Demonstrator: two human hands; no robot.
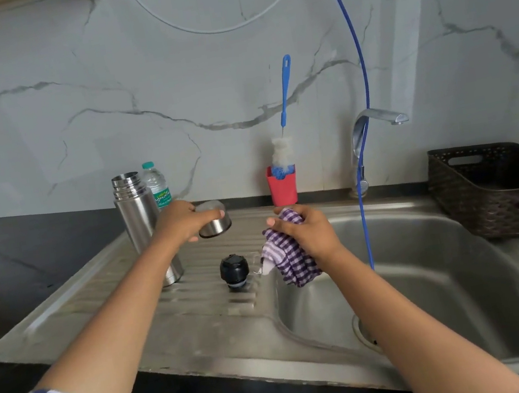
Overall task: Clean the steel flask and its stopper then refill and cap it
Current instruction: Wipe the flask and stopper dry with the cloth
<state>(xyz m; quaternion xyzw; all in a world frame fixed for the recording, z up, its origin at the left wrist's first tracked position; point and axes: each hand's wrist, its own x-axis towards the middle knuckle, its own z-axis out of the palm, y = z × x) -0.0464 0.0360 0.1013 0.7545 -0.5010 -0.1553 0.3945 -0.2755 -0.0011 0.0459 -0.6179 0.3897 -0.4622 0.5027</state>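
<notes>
Steel flask (140,222) stands uncapped at centre-left on the drainboard (105,305), its stopper (234,270) just right of it. Left hand (184,222) grips the steel cup lid (216,225); right hand (307,229) clutches a checked cloth (290,259). Best to push the cloth inside the lid and twist.

I see a dark desk (8,270) with a steel sink unit let into it: a ribbed drainboard (118,320) on the left, the basin (433,270) on the right. On the drainboard the steel flask (140,222) stands upright with its mouth uncovered, and the black stopper (234,270) sits apart from it, nearer the basin. A water bottle (157,185) stands just behind the flask. A red holder (283,189) stands at the back rim. A dark woven basket (502,192) rests on the desk right of the basin.
</notes>
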